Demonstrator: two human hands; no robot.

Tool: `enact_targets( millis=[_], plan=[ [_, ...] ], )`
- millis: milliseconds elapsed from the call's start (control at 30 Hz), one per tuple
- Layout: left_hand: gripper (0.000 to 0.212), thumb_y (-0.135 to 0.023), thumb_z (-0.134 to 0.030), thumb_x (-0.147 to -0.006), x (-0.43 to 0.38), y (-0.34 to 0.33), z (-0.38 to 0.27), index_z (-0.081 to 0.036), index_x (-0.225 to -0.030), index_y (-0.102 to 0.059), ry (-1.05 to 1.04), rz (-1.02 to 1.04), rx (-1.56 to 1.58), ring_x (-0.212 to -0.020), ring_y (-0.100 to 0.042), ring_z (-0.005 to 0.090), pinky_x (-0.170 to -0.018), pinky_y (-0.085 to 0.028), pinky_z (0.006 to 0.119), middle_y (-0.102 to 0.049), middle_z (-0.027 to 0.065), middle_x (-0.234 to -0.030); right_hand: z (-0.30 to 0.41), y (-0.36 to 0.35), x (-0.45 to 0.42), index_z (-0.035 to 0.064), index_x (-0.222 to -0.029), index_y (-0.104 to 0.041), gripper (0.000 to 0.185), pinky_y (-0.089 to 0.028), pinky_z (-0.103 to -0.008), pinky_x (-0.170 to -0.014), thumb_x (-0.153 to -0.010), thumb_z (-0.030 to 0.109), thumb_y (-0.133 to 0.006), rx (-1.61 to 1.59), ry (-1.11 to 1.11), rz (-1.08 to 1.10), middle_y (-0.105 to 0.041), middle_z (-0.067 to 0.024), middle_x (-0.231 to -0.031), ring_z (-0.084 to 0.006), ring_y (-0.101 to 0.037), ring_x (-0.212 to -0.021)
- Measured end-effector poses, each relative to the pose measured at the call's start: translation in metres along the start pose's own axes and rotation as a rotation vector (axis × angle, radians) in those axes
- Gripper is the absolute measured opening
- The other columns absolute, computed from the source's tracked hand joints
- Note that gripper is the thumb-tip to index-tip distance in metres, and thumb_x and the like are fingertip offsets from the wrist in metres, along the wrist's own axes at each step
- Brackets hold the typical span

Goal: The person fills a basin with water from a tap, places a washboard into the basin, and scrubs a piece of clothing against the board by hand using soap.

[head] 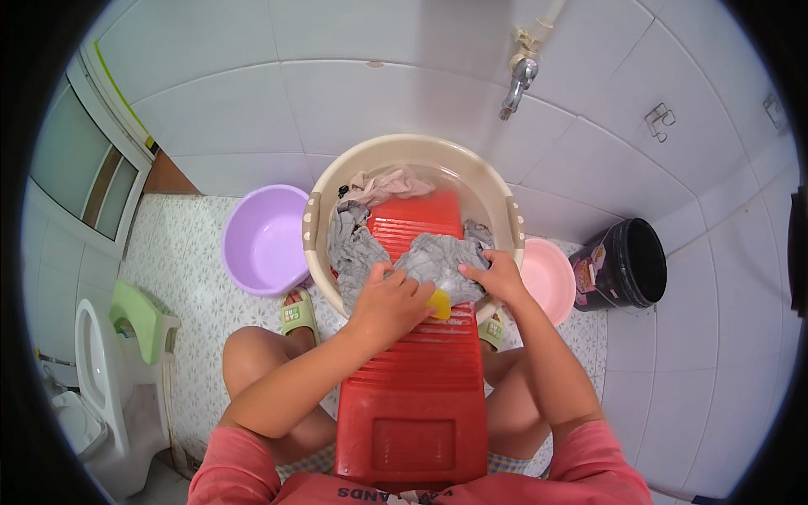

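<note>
A red plastic washboard (413, 391) leans from my lap into a large beige basin (410, 144) that holds water and wet clothes. Wet grey cloth (435, 255) lies across its ridges and runs left into the basin. My left hand (394, 303) is closed around a yellow bar, likely soap (440, 304), at the cloth's near edge. With thumb and fingers, my right hand (495, 276) grips the cloth's right edge. A pale pink wet cloth (394, 185) lies at the back left of the basin, partly in the water.
A purple basin (265, 243) stands left of the beige one; a pink basin (548, 281) and a black bucket (615, 265) are at the right. A metal tap (521, 85) juts from the tiled wall. A green-topped stool (140, 322) and a white toilet (104, 379) are at the left.
</note>
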State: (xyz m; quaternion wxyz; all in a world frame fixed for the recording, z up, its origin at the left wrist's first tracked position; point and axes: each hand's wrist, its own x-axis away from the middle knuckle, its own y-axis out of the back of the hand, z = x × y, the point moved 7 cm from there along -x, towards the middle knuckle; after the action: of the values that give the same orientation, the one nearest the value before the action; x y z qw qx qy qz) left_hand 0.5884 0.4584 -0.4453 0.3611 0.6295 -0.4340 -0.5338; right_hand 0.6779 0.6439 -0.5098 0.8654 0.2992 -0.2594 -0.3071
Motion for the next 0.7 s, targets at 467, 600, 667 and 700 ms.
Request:
enact_targets(
  millis=[467,600,667,700],
  plan=[
    [0.017,-0.065,-0.025,-0.077,-0.023,-0.03,0.003,-0.011,-0.087,-0.064,0.074,0.126,0.071,-0.07,-0.062,0.0236,-0.065,-0.049,0.036,-0.06,0.0039,-0.085,0.009,0.01,0.021,0.0012,-0.141,-0.026,0.078,-0.025,-0.0297,-0.106,-0.074,-0.004,-0.066,-0.775,0.186,0.325,-0.025,-0.0088,-0.147,-0.0208,-0.031,-0.129],
    [0.018,-0.066,-0.022,-0.076,-0.025,-0.027,0.016,-0.009,-0.088,-0.063,0.138,0.095,-0.029,-0.07,-0.063,0.0263,-0.059,-0.052,0.037,-0.059,0.0062,-0.089,0.012,-0.004,0.02,0.0055,-0.144,-0.021,0.08,-0.021,-0.0323,-0.109,-0.076,-0.006,-0.062,-0.613,0.06,0.281,-0.025,-0.0103,-0.147,-0.0243,-0.029,-0.132],
    [0.018,-0.066,-0.021,-0.075,-0.026,-0.018,0.009,-0.009,-0.087,-0.062,0.098,0.078,-0.038,-0.07,-0.062,0.0269,-0.059,-0.052,0.036,-0.059,0.0071,-0.09,0.014,-0.006,0.011,0.0048,-0.144,-0.018,0.081,-0.022,-0.0321,-0.108,-0.077,-0.007,-0.061,-0.697,0.157,0.295,-0.026,-0.0116,-0.147,-0.0247,-0.029,-0.132],
    [0.019,-0.066,-0.021,-0.075,-0.024,-0.01,0.001,-0.008,-0.087,-0.061,0.094,0.053,0.065,-0.072,-0.062,0.0275,-0.061,-0.051,0.037,-0.059,0.0079,-0.088,0.018,-0.005,0.009,0.0042,-0.145,-0.015,0.082,-0.023,-0.032,-0.108,-0.078,-0.007,-0.06,-0.778,0.252,0.312,-0.026,-0.013,-0.146,-0.0252,-0.03,-0.132]
  ],
)
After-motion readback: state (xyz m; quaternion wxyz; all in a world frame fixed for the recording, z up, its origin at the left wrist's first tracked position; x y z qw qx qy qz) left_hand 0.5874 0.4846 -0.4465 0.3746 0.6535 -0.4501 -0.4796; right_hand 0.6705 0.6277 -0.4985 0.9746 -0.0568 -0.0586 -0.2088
